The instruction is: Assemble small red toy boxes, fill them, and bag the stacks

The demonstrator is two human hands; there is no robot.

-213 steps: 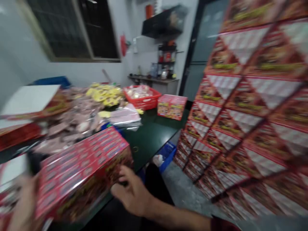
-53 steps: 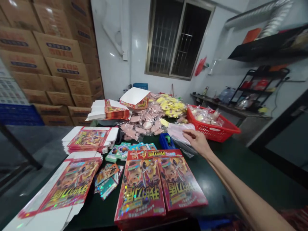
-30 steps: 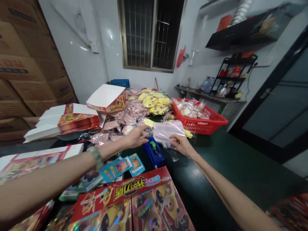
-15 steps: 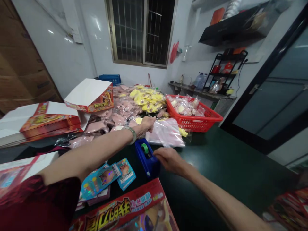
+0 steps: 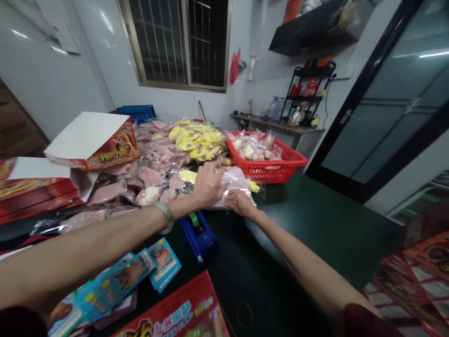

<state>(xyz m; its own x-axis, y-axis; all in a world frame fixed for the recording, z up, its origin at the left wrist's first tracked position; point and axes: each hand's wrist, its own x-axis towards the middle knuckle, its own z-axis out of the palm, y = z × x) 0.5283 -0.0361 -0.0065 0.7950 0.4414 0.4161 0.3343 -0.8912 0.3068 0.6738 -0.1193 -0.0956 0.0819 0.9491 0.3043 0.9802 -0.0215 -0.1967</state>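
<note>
The only view comes from a camera worn on the person's head, facing forward and down across a smooth dark green tabletop (image 5: 291, 224). It looks from behind and above the left hand (image 5: 207, 185) and the right hand (image 5: 242, 203), which show mid-frame, the arms running in from the left edge and lower right. Nearest the lens, a glossy red printed cardboard box (image 5: 189, 309) is cut off by the bottom edge. A red perforated plastic basket (image 5: 277, 174) stands farther out; a metal-framed barred window (image 5: 159, 44) lies beyond. The wide lens seems to stretch the edges, though blur makes this uncertain.
</note>
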